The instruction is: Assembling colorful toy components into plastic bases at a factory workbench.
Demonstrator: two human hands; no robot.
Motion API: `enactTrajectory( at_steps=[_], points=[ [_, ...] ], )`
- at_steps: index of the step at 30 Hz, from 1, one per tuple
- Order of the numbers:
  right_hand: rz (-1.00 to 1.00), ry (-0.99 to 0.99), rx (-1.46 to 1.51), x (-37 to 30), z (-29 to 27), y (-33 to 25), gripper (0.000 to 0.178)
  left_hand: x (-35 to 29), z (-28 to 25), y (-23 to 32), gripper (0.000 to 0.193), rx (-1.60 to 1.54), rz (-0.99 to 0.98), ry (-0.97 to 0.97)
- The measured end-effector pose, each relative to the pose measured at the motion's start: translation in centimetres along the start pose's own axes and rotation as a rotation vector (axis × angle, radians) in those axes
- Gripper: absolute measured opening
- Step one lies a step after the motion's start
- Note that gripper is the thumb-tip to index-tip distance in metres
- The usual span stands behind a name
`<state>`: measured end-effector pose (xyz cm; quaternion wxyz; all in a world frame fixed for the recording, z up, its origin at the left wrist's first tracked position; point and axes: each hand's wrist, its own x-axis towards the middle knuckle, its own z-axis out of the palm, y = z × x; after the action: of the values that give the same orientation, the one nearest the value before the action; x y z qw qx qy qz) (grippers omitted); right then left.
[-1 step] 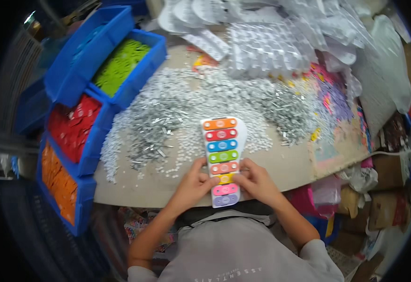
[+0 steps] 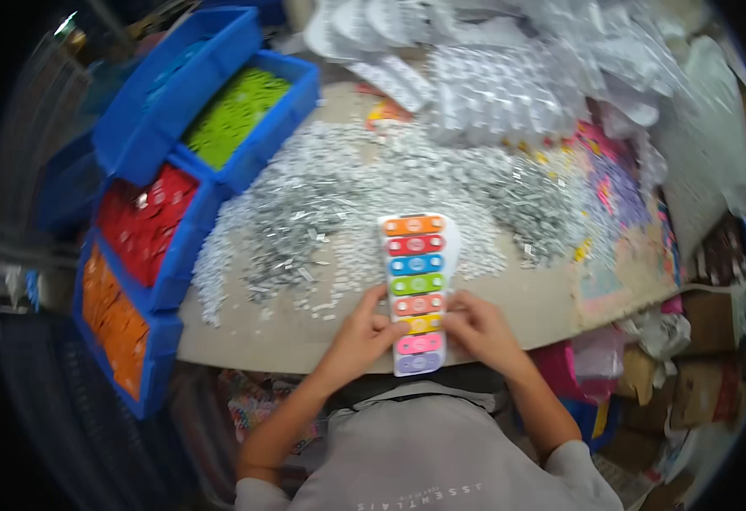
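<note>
A toy xylophone [image 2: 415, 265] with a white base and several coloured bars lies upright before me, its lower end at the table's near edge. The upper bars, orange to coral, show white round caps at both ends. On the pink bar [image 2: 419, 344] and the purple bar the ends look darker, without white caps. My left hand [image 2: 368, 327] grips the left edge, its thumb at the left end of the yellow bar [image 2: 425, 324]. From the other side my right hand [image 2: 480, 328] holds the right edge, thumb beside the yellow bar. The fingertips under the base are hidden.
Loose white caps [image 2: 351, 264] and small metal pieces [image 2: 292, 243] cover much of the table. Blue bins at left hold green bars [image 2: 235, 115], red bars [image 2: 147, 223] and orange bars [image 2: 110, 319]. Stacked clear plastic packaging [image 2: 501, 94] stands at the back; purple pieces [image 2: 624, 196] lie right.
The whole scene has shifted slightly to the right in the picture. My right thumb has drawn back from the yellow bar toward the right edge; the left hand keeps its grip.
</note>
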<state>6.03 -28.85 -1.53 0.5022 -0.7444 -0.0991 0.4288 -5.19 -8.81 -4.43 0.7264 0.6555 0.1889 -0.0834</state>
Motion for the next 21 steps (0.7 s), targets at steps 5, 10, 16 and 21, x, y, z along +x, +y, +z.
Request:
enactTrajectory(
  at_steps=[5,10,16,21],
  points=[
    [-0.249,0.927,-0.461,-1.5,-9.7,2.7,0.022,-3.9,-1.4,0.7,0.032,0.097,0.178,0.323],
    [-0.352,1.130,-0.947,-3.7,-20.3,9.9,0.022,-6.4,-7.9,-0.3,0.005,0.654,0.367,1.018],
    [-0.256,0.997,-0.928,-2.9,-21.6,11.4,0.013,-9.2,-14.9,-1.6,0.007,0.956,0.359,1.220],
    [-0.344,1.010,-1.031,-2.6,-20.3,10.4,0.011,-8.7,-16.0,-1.4,0.010,1.091,0.347,1.125]
  ],
)
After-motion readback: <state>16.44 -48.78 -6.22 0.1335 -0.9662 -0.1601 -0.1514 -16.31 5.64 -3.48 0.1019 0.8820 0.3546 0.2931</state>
